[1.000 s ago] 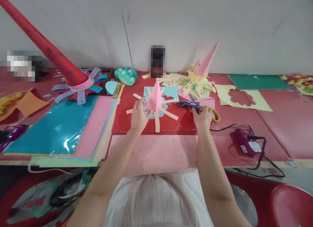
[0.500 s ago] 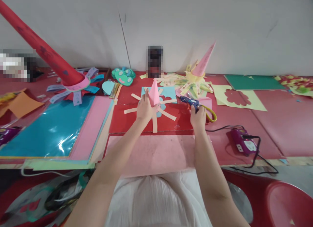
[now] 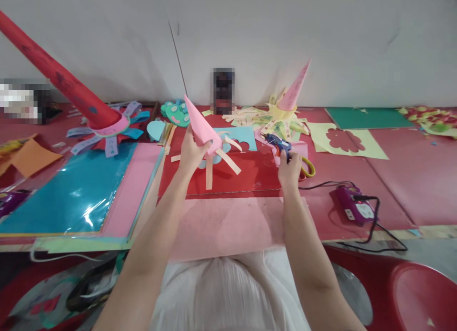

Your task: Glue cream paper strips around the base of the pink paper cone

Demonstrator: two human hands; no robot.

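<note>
My left hand (image 3: pixel 191 152) is wrapped round a pink paper cone (image 3: pixel 200 124) with a blue flower base and cream strips hanging from it. The cone is lifted off the red sheet (image 3: pixel 250 176) and tilted up to the left. My right hand (image 3: pixel 290 165) is closed on the handle of a blue glue gun (image 3: pixel 279 143), which rests low over the table to the right of the cone, its nozzle pointing left and away. Yellow-handled scissors (image 3: pixel 309 168) lie just right of that hand.
A long red cone with purple and blue petals (image 3: pixel 107 126) stands at left, a pink-and-yellow cone craft (image 3: pixel 289 107) at the back. Blue and pink sheets (image 3: pixel 82 188) lie left, a cut yellow sheet (image 3: pixel 346 141) and green sheet (image 3: pixel 367 118) right. A purple device (image 3: pixel 353 207) with black cable sits near the edge.
My left hand has lifted the pink cone off the table and tipped it to the left. My right hand stays on the glue gun, drawn slightly back.
</note>
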